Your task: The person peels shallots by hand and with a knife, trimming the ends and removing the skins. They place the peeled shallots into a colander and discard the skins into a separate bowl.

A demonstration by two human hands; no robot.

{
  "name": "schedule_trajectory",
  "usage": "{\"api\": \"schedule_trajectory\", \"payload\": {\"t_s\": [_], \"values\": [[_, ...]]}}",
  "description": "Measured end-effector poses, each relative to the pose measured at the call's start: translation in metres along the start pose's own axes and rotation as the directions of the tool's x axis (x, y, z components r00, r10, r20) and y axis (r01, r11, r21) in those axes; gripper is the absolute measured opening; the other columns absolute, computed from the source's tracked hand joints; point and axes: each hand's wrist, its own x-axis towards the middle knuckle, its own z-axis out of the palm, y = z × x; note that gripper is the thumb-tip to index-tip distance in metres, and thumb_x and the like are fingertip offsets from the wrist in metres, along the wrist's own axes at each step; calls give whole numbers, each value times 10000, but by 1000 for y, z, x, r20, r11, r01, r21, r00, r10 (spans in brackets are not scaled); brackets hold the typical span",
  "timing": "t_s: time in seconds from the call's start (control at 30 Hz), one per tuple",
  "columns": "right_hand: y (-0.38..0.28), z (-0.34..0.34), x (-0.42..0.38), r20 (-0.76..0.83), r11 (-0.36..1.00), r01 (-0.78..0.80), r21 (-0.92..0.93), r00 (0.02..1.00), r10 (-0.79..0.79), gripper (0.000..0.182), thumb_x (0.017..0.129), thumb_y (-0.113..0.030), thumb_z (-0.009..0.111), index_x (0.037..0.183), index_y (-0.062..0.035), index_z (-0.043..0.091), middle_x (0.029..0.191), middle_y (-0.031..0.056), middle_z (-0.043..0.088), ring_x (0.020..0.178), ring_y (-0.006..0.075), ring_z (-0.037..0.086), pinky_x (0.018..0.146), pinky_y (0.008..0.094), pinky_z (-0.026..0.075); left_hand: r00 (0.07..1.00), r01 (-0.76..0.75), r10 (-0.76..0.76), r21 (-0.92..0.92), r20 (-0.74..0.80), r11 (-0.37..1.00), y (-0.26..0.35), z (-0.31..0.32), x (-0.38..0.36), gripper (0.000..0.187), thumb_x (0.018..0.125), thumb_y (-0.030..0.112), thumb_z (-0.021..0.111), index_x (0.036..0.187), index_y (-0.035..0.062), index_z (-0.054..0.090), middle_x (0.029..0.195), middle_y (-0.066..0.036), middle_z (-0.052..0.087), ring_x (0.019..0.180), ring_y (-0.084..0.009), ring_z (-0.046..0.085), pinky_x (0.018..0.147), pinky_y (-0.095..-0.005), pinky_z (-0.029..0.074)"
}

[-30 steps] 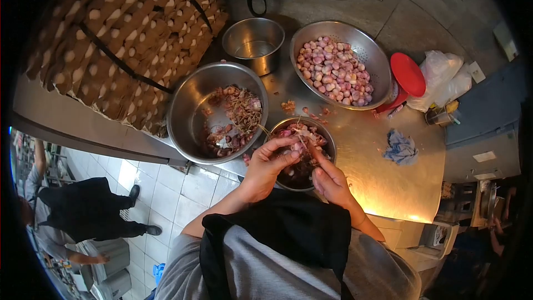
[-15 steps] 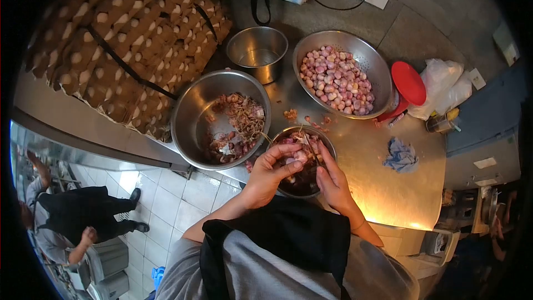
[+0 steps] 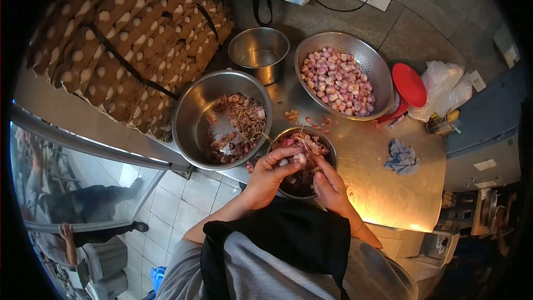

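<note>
My left hand (image 3: 265, 173) is closed, pinching a small peeled-looking shallot (image 3: 298, 158) between thumb and fingertips. Close beside it, my right hand (image 3: 331, 188) is closed around what seems to be a small knife, its blade hard to make out now. Both hands are over a small steel bowl (image 3: 335, 158) with shallots and loose reddish skins in it. Just left stands a wide steel basin (image 3: 189, 105) containing dry skins, roots and some shallots. Beyond the hands, a steel colander (image 3: 379, 72) holds many pinkish shallots (image 3: 338, 83).
An empty-looking steel pot (image 3: 259, 50) stands behind the basin. Stacked egg trays (image 3: 127, 33) fill the upper left. Right are a red lid (image 3: 409, 84), plastic bags (image 3: 441, 86) and a crumpled blue cloth (image 3: 401, 156). A person's hand (image 3: 65, 233) touches a glass door (image 3: 89, 183) at left.
My fingertips have shifted around the shallot, and my right hand has drawn in slightly lower. At left, the glass door has swung across in front of the other person.
</note>
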Motion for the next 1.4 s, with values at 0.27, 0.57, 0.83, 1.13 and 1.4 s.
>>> {"api": "schedule_trajectory", "payload": {"t_s": [0.27, 0.57, 0.83, 1.13, 1.4], "values": [[-9, 8, 4, -81, 999, 0, -49, 997, -4, 421, 933, -149, 394, 1337, -60, 315, 781, -29, 478, 548, 27, 340, 500, 159, 307, 999, 3, -3, -8, 39, 1000, 2, 0, 0, 309, 800, 10, 585, 1104, 34, 542, 1011, -35, 583, 950, -108, 537, 849, -236, 419], [-10, 2, -1, -23, 1000, -19, -9, 1000, 19, 433, 926, -138, 400, 1334, -26, 308, 1022, 29, 528, 694, 82, 459, 626, 195, 373, 997, 24, -8, -196, 83, 980, -4, -6, 5, 250, 844, 32, 538, 1093, 39, 528, 1012, -37, 563, 954, -126, 533, 862, -277, 437], [-4, 11, 2, -40, 957, 36, -289, 998, -49, 434, 913, -155, 438, 1312, -20, 336, 1128, 124, 512, 1046, 196, 461, 885, 273, 330, 998, -42, 48, -147, 43, 988, -10, -7, 4, 223, 806, 7, 590, 1023, 35, 551, 979, -32, 565, 919, -119, 540, 863, -270, 444], [11, 9, 8, 24, 937, 213, -277, 976, -215, 448, 927, -139, 405, 1348, -44, 286, 737, -28, 473, 549, 40, 380, 510, 168, 334, 998, -48, 54, -136, 40, 989, -13, -9, 5, 234, 810, -5, 570, 1028, 74, 535, 1013, -30, 556, 958, -141, 533, 896, -309, 429], [-4, 8, 0, 27, 989, -37, 145, 999, 33, 431, 927, -159, 413, 1330, -37, 319, 771, -27, 492, 537, 31, 375, 502, 162, 327, 998, -16, 24, -150, 55, 988, -10, -7, 3, 221, 813, -8, 564, 1013, 76, 524, 992, -26, 559, 950, -136, 538, 899, -310, 429]]}}
